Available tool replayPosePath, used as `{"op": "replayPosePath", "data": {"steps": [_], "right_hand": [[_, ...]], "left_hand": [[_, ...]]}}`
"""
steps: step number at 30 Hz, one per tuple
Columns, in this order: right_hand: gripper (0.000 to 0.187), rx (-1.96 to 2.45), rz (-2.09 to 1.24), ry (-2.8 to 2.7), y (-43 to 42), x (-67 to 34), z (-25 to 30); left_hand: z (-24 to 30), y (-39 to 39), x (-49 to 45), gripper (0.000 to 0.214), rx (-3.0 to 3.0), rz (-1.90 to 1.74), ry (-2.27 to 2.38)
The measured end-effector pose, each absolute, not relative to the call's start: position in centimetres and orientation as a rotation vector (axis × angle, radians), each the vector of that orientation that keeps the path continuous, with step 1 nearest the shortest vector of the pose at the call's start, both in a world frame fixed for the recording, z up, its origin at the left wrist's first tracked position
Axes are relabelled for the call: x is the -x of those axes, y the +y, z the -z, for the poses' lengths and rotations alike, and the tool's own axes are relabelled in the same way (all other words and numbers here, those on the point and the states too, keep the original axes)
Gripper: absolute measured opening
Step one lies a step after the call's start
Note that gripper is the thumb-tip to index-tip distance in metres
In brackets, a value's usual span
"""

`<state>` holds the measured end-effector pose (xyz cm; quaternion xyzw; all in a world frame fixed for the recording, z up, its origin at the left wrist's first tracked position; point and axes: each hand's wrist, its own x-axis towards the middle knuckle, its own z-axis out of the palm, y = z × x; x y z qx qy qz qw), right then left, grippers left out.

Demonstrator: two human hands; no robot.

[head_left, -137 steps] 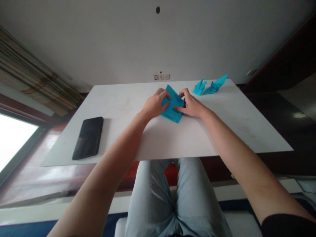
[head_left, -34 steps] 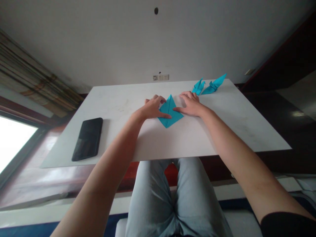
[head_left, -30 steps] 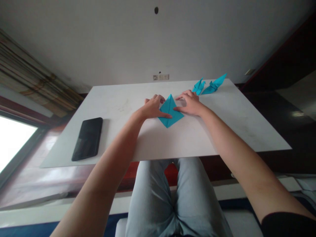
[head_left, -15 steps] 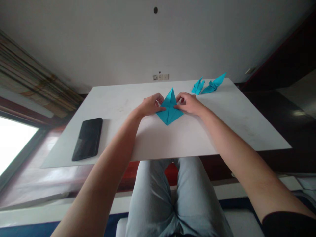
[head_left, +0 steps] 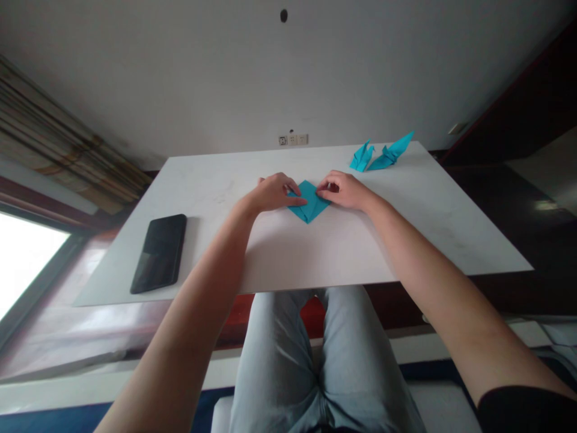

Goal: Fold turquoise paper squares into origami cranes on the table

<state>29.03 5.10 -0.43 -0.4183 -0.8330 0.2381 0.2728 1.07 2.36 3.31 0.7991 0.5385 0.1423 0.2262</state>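
A folded piece of blue paper point(head_left: 309, 204) lies on the white table point(head_left: 342, 240), its near corner pointing toward me. My left hand point(head_left: 270, 192) presses on its left side with curled fingers and the thumb on the paper. My right hand point(head_left: 343, 189) pinches its right upper edge with bent fingers. The top part of the paper is hidden between the two hands.
Two finished blue paper figures point(head_left: 381, 156) stand at the table's far right. A black phone point(head_left: 159, 252) lies near the left front edge. Wall sockets point(head_left: 293, 139) sit behind the table. My legs in light jeans point(head_left: 311, 361) are under the front edge.
Half a second ago the paper's upper point stood up between my hands; now it is folded down flat and the piece looks shorter. Both hands stay at its sides.
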Motion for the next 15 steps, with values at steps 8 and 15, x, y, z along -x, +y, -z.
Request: {"op": "replayPosePath", "data": {"steps": [8,15], "right_hand": [[0.043,1.268,-0.554,-2.185,5.21,-28.76,1.16],[0.048,1.294,-0.69,-2.113,5.1,-28.85,0.91]], "left_hand": [[-2.61,2.13,-1.48,0.075,-2.165,-0.364,1.677],[-2.55,2.74,-1.45,0.057,-2.066,-0.469,1.597]]}}
